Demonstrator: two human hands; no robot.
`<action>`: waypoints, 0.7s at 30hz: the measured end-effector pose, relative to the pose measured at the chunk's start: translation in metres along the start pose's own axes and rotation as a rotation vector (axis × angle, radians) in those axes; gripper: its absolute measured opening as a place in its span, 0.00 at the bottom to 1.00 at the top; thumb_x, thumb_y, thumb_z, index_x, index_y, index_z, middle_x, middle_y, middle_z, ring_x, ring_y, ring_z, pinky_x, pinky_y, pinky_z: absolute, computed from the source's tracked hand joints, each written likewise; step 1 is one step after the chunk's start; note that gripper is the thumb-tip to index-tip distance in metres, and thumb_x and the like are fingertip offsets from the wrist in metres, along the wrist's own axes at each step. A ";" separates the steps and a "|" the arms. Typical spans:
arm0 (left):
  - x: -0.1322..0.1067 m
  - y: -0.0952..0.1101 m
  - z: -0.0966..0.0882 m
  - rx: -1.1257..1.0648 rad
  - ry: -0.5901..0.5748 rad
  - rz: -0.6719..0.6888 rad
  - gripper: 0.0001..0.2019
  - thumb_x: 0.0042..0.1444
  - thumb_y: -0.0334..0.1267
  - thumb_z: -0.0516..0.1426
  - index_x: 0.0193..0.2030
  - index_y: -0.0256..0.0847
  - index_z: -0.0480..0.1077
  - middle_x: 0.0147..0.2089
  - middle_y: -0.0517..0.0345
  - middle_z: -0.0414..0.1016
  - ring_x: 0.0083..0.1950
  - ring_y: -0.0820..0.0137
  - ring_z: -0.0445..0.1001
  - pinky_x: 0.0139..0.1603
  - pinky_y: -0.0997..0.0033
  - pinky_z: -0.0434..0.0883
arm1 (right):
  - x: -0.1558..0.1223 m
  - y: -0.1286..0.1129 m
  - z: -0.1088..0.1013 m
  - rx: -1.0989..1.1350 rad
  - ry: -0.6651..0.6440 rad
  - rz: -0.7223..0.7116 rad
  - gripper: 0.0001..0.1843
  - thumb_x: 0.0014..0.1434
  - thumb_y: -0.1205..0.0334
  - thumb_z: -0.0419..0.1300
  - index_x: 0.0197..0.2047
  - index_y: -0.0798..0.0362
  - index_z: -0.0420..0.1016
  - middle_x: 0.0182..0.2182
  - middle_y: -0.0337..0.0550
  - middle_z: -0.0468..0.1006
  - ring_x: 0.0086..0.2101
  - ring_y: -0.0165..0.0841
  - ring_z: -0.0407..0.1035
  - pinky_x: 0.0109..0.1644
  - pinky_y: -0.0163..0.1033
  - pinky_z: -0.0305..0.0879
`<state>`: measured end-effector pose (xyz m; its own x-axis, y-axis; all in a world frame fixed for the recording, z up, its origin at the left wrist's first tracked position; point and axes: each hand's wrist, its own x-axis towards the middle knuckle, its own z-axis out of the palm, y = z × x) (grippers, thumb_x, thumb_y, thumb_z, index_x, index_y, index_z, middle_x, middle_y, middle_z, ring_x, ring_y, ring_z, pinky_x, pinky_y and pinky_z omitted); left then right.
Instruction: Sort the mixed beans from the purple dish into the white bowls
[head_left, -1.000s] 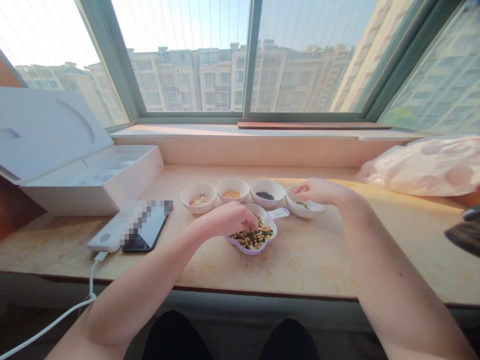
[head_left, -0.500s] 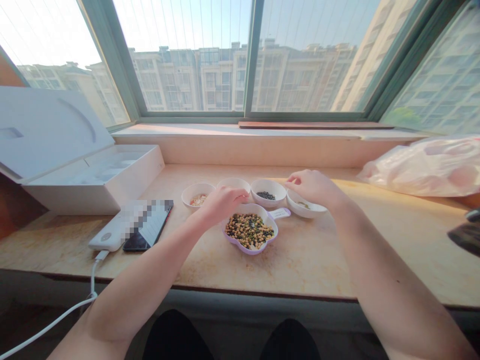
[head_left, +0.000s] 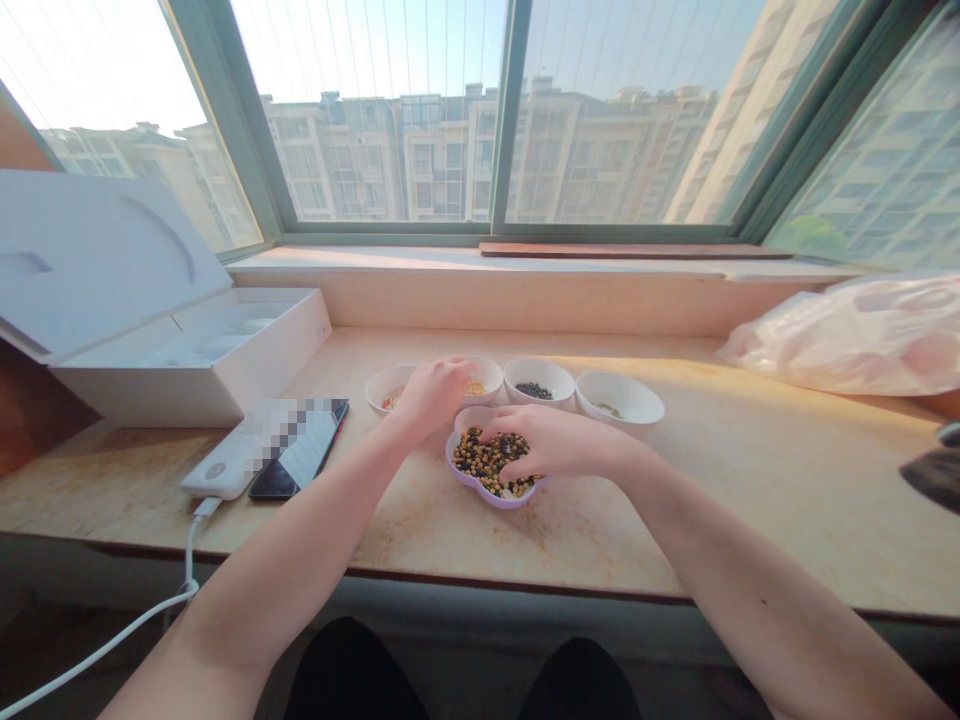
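Observation:
A purple-rimmed bowl [head_left: 466, 484] of mixed beans, yellowish, black and green, sits in front of me. My right hand [head_left: 559, 440] reaches over it from the right, thumb and fingers apart at the beans. Bent fingers bring my left hand [head_left: 435, 395] over the white bowl [head_left: 491, 378] with some yellowish beans; its fingertips are close together and whatever they hold is hidden. Partly behind that hand stands a white bowl [head_left: 375, 395] with pale and reddish bits. Black beans lie in another white bowl [head_left: 562, 385]. The rightmost white bowl [head_left: 641, 402] has a few green beans.
On the left are an open white box [head_left: 277, 340], a white power bank [head_left: 217, 470] with a cable, and a phone [head_left: 281, 482]. A plastic bag [head_left: 855, 340] lies at the right back, and a dark object [head_left: 934, 475] sits at the right edge.
My right hand has moved left from the rightmost white bowl to the mixed beans. My left hand has shifted left and away from me, from above the purple-rimmed bowl to the yellowish-bean bowl.

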<state>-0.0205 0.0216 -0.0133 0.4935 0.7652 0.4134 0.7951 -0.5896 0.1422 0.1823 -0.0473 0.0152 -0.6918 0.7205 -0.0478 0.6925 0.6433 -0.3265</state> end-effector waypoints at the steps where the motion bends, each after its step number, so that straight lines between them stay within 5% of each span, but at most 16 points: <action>1: 0.000 0.000 0.001 -0.010 0.021 0.009 0.14 0.67 0.31 0.54 0.51 0.40 0.80 0.52 0.48 0.82 0.50 0.60 0.81 0.52 0.64 0.74 | 0.000 0.002 0.000 -0.008 -0.008 0.014 0.15 0.57 0.56 0.69 0.46 0.53 0.82 0.43 0.48 0.82 0.42 0.43 0.74 0.44 0.44 0.66; 8: -0.006 0.008 -0.005 -0.102 -0.041 0.176 0.13 0.67 0.28 0.54 0.46 0.41 0.81 0.48 0.52 0.81 0.50 0.64 0.79 0.51 0.68 0.73 | 0.001 0.013 -0.002 0.024 -0.064 0.053 0.11 0.59 0.61 0.64 0.45 0.52 0.83 0.43 0.47 0.83 0.43 0.43 0.75 0.45 0.43 0.68; 16: -0.017 0.025 -0.021 -0.150 -0.257 0.161 0.13 0.62 0.28 0.54 0.37 0.41 0.82 0.39 0.55 0.82 0.38 0.69 0.77 0.39 0.73 0.67 | 0.001 0.013 0.003 0.073 -0.048 0.011 0.17 0.50 0.61 0.71 0.45 0.50 0.80 0.48 0.46 0.79 0.47 0.45 0.72 0.48 0.45 0.68; 21: -0.019 0.023 -0.026 -0.111 -0.352 0.080 0.12 0.60 0.30 0.55 0.35 0.42 0.81 0.35 0.56 0.81 0.34 0.69 0.75 0.34 0.71 0.64 | 0.003 0.013 0.006 0.088 -0.084 0.039 0.04 0.53 0.63 0.68 0.32 0.50 0.77 0.31 0.42 0.77 0.33 0.37 0.70 0.36 0.41 0.65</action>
<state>-0.0204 -0.0129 0.0056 0.6589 0.7461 0.0958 0.7154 -0.6609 0.2267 0.1881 -0.0386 0.0056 -0.6817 0.7182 -0.1395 0.7014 0.5873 -0.4038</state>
